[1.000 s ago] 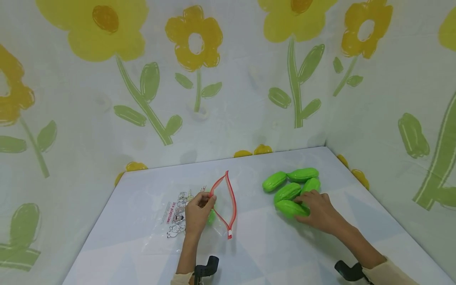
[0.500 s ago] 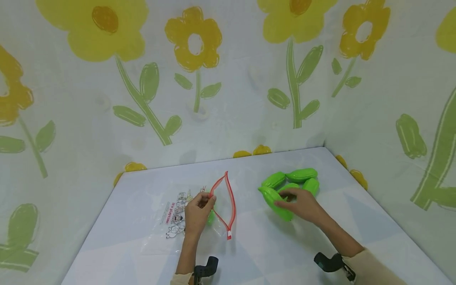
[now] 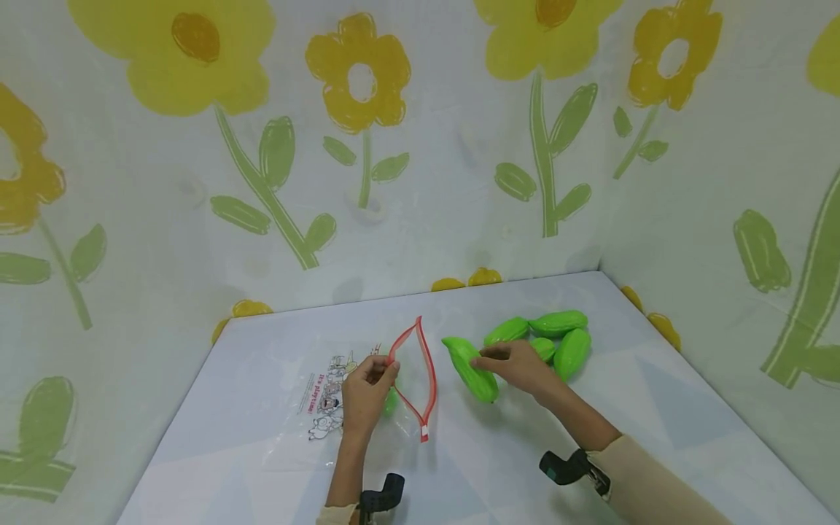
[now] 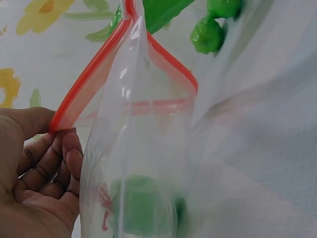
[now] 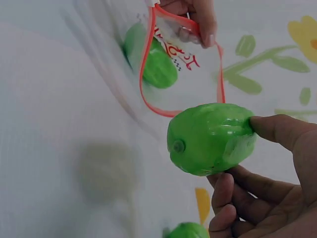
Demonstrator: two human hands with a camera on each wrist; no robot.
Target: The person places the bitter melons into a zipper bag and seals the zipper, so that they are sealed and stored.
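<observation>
My left hand pinches the red zip edge of a clear zip bag, whose mouth gapes toward the right. Printed cartoon figures and red lettering mark its side. Inside lies a smooth green gourd, seen through the plastic. Between thumb and fingers my right hand holds another green gourd, ridged and pointed at one end. It is raised above the table, just right of the bag's mouth. In the right wrist view its blunt end with a small round stub faces the camera, overlapping the red rim.
Several more green gourds lie clustered at the back right of the pale table. A flower-printed cloth wall encloses the back and sides. Black wrist-camera mounts sit on both forearms.
My right hand has picked a green gourd from the cluster and carried it left toward the bag, turning its pointed end up. My left hand keeps its pinch on the bag with little movement.
</observation>
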